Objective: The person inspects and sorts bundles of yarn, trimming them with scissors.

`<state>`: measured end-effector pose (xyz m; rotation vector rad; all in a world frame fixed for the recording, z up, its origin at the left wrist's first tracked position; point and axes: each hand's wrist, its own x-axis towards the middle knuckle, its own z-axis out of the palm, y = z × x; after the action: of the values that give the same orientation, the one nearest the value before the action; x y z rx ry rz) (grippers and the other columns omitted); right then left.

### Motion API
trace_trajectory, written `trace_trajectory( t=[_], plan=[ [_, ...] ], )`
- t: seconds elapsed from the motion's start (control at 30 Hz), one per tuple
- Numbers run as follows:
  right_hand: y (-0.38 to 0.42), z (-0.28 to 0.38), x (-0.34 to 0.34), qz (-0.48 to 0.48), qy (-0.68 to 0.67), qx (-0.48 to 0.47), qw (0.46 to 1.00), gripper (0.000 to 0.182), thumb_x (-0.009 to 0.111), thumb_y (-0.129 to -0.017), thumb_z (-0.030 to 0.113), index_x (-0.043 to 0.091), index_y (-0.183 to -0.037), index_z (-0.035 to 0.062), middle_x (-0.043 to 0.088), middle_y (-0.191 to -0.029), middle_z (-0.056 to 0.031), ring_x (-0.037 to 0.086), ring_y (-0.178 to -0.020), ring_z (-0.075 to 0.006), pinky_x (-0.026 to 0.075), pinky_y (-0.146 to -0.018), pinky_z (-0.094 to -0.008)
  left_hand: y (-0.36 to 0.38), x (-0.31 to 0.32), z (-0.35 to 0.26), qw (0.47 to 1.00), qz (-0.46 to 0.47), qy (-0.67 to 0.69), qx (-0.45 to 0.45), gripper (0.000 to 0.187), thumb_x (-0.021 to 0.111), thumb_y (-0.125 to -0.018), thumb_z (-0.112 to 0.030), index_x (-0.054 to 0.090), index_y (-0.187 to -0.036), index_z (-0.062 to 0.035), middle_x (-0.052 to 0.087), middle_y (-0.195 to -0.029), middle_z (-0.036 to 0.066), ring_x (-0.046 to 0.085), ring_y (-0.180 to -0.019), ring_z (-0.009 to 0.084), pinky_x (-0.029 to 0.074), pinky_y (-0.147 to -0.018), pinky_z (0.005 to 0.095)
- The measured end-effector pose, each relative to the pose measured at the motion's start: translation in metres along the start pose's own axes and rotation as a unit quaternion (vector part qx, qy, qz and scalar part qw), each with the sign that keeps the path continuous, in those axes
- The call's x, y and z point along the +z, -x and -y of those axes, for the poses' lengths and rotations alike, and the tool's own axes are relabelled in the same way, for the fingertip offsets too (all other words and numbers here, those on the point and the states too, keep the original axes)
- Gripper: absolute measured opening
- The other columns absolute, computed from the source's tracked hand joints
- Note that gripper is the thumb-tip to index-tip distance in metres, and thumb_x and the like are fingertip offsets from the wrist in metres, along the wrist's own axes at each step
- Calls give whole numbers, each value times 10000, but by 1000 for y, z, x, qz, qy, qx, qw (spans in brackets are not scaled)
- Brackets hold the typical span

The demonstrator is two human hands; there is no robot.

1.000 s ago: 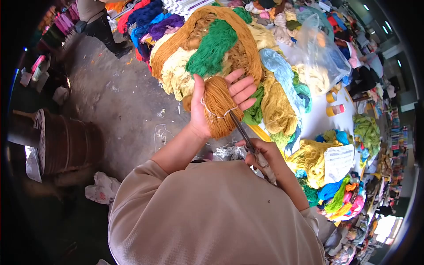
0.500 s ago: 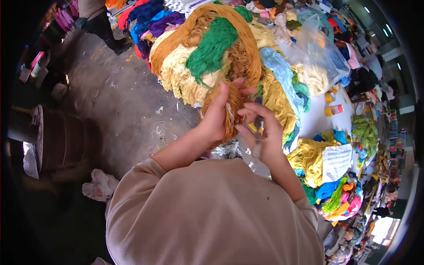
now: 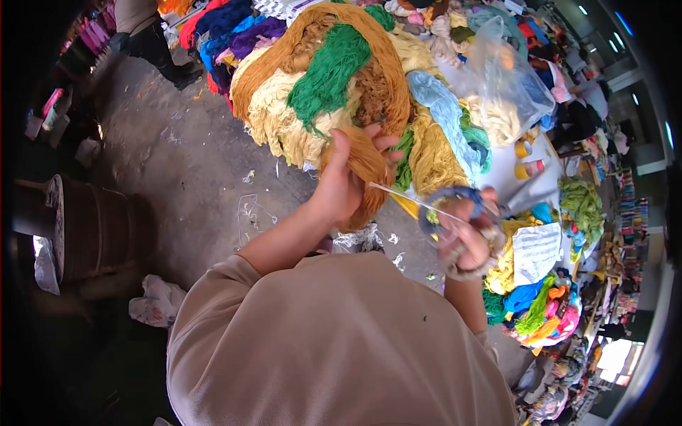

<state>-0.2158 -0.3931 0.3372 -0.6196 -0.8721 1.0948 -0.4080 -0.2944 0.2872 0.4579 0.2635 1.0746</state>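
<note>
My left hand (image 3: 344,177) is wrapped round a brown-orange yarn skein (image 3: 366,160), in front of the large yarn pile. A pale strand (image 3: 405,194) runs from the skein to my right hand (image 3: 465,238), whose fingers are closed on it and blurred by motion. Blurred grey and bluish loops (image 3: 490,231) surround the right hand; what they are cannot be made out. Beyond the skein lie green yarn (image 3: 332,71) and cream yarn (image 3: 273,106).
A clear plastic bag (image 3: 508,78) lies among yarn at the upper right. Mustard yarn (image 3: 435,153) hangs by light blue yarn (image 3: 444,106). A rusty drum (image 3: 96,227) stands at left. Another person (image 3: 153,39) stands at the upper left.
My right hand has moved away from the skein, right and down, drawing a pale strand out straight. The left hand still holds the skein, and the view has shifted slightly.
</note>
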Motion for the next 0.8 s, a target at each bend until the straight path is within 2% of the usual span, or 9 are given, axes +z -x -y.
trace_trajectory(
  t=[0.23,0.3,0.37,0.47,0.5,0.63,0.7,0.73,0.8],
  plan=[
    [99,56,-104,-187,129,55,972,519,675,-752,-5,518,-1240,77,527,-829,-15,520,-717,-130,490,-675,-295,-16,-17,-28,992,-41,-68,96,844,294,-950,-717,354,-1428,-25,570,-1327,197,573,-1173,280,407,-1046,410],
    [144,56,-179,-258,207,242,912,510,663,-778,-51,534,-1258,65,558,-879,-12,531,-741,-99,441,-633,-223,-13,-15,-27,969,47,-217,113,860,305,-955,-712,321,-1459,-16,560,-1346,203,570,-1181,260,397,-1049,393],
    [164,49,-200,-113,641,317,690,532,618,-835,-61,489,-1341,42,615,-1162,-86,630,-970,-177,507,-798,-305,-9,-9,-15,911,133,-362,148,854,477,-938,-644,305,-1490,-15,568,-1351,177,546,-1216,264,382,-1059,409],
    [127,15,-131,-81,422,132,893,696,631,-846,-99,333,-1461,31,538,-1372,-162,543,-1241,-225,438,-1013,-328,-8,26,-17,651,241,-685,223,837,700,-796,-572,491,-1381,-11,466,-1446,182,384,-1373,368,322,-1100,492],
    [101,13,-102,4,443,94,891,756,656,-849,-90,272,-1486,47,469,-1434,-174,491,-1302,-267,406,-1075,-394,-7,44,-7,616,273,-686,274,830,751,-740,-546,532,-1341,-16,414,-1479,199,319,-1408,422,310,-1095,520],
    [33,-29,-6,38,384,-46,921,900,655,-908,480,159,-1559,106,388,-1497,-135,374,-1396,-274,310,-1158,-440,2,74,4,577,294,-709,278,943,689,-689,-741,577,-1297,-28,344,-1559,154,208,-1473,374,191,-1171,512],
    [19,-21,8,24,121,75,990,841,654,-906,327,178,-1549,69,355,-1521,-138,364,-1407,-267,298,-1165,-419,2,69,-19,671,285,-640,243,903,689,-670,-757,603,-1285,-100,374,-1551,117,186,-1485,357,127,-1189,506],
    [21,-9,20,22,127,91,987,903,706,-826,277,199,-1537,44,442,-1448,-168,461,-1336,-279,367,-1125,-416,1,66,-28,571,291,-722,262,859,694,-667,-750,609,-1296,-172,365,-1563,83,150,-1501,342,57,-1206,500],
    [16,12,21,-15,167,87,982,1053,800,-649,230,232,-1513,33,592,-1225,-185,617,-1129,-288,539,-923,-427,1,28,-31,514,261,-778,250,872,684,-666,-753,585,-1339,-209,343,-1575,84,113,-1512,335,15,-1213,501]
  ],
)
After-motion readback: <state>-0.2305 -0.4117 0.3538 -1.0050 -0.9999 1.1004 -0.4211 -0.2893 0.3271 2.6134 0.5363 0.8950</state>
